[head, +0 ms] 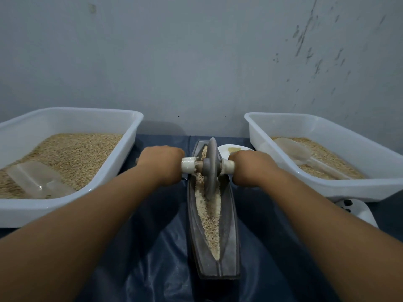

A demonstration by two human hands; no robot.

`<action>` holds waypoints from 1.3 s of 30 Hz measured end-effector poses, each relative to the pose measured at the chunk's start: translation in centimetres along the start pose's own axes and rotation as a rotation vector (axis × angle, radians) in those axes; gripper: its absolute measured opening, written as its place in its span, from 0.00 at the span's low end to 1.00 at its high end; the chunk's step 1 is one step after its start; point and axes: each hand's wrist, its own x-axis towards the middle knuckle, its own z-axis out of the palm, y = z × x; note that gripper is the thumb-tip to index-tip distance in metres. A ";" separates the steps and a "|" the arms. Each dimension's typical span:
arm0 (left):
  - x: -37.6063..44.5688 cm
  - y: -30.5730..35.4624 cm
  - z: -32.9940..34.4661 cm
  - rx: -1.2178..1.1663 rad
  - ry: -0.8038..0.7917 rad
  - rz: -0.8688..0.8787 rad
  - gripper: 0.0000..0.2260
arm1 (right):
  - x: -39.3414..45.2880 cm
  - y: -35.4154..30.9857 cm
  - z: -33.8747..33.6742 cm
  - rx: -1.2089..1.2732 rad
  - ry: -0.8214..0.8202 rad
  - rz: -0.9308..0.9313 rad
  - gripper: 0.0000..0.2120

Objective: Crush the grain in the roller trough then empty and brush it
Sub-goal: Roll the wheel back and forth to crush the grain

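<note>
A long grey boat-shaped trough [229,236] lies lengthwise in front of me on a dark blue sheet. Pale grain [209,216] fills its narrow groove. A grey roller disc [211,168] stands upright in the groove, in the far half of the trough. Its axle handle runs left and right, wrapped in white at both sides. My left hand [161,162] is closed around the left end of the handle. My right hand [250,165] is closed around the right end. A brush with pale bristles [234,148] lies on a white plate beyond the trough, partly hidden by my right hand.
A white tub [122,118] of grain with a clear scoop [37,179] stands at the left. Another white tub [283,120] with grain and a clear scoop [294,151] stands at the right. A white device [357,209] lies under its near corner. A grey wall is close behind.
</note>
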 end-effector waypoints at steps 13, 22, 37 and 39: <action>-8.8 1.3 -1.6 0.039 0.058 0.042 0.11 | -9.1 0.0 -0.2 0.035 0.037 -0.085 0.10; -6.9 1.2 -1.0 0.060 0.088 0.019 0.09 | -6.6 0.0 0.7 0.050 0.039 -0.037 0.09; -3.0 0.8 -0.2 0.015 0.042 0.016 0.10 | -2.8 -0.1 1.1 -0.002 0.127 -0.038 0.12; -4.4 1.4 -1.1 0.026 0.024 0.028 0.11 | -4.5 -0.2 0.9 0.027 0.082 -0.037 0.10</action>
